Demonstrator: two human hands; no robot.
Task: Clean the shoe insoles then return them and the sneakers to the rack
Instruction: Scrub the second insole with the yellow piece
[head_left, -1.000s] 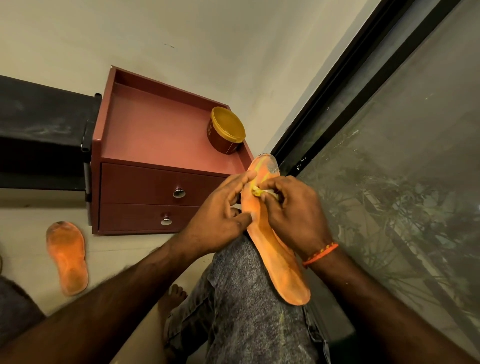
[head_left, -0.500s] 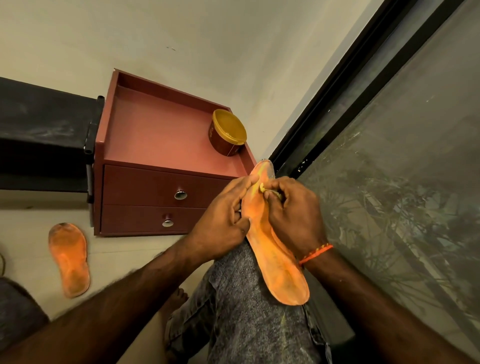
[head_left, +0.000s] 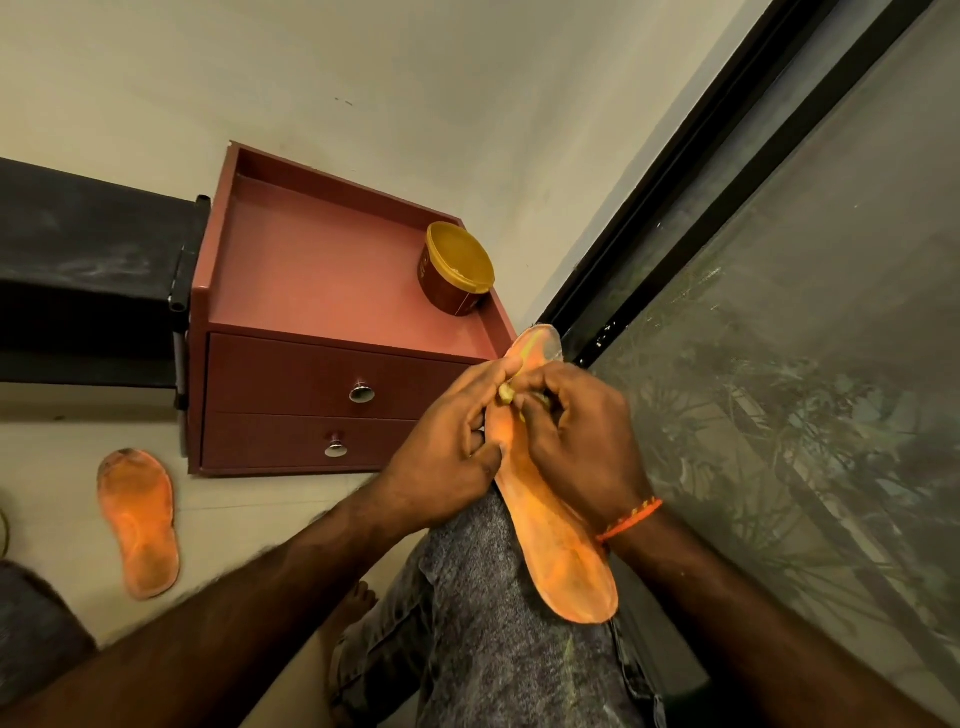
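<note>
An orange insole (head_left: 558, 551) lies lengthwise on my raised knee, toe end pointing away. My left hand (head_left: 447, 447) grips its left edge, thumb on top and fingers curled behind. My right hand (head_left: 571, 436) pinches a small yellow wad (head_left: 505, 393) and presses it against the upper part of the insole. What the wad is made of cannot be told. A second orange insole (head_left: 139, 522), dirty at the toe, lies flat on the floor at the left. No sneakers are in view.
A red-brown two-drawer cabinet (head_left: 311, 395) stands against the wall ahead, with a yellow-lidded tub (head_left: 457, 267) on its top at the right. A dark shelf (head_left: 88, 270) adjoins it on the left. A black-framed window (head_left: 779, 364) runs along my right side.
My right hand has slid the yellow wad up the insole toward the toe end. My left hand's grip moved up slightly with it. The floor insole has not moved.
</note>
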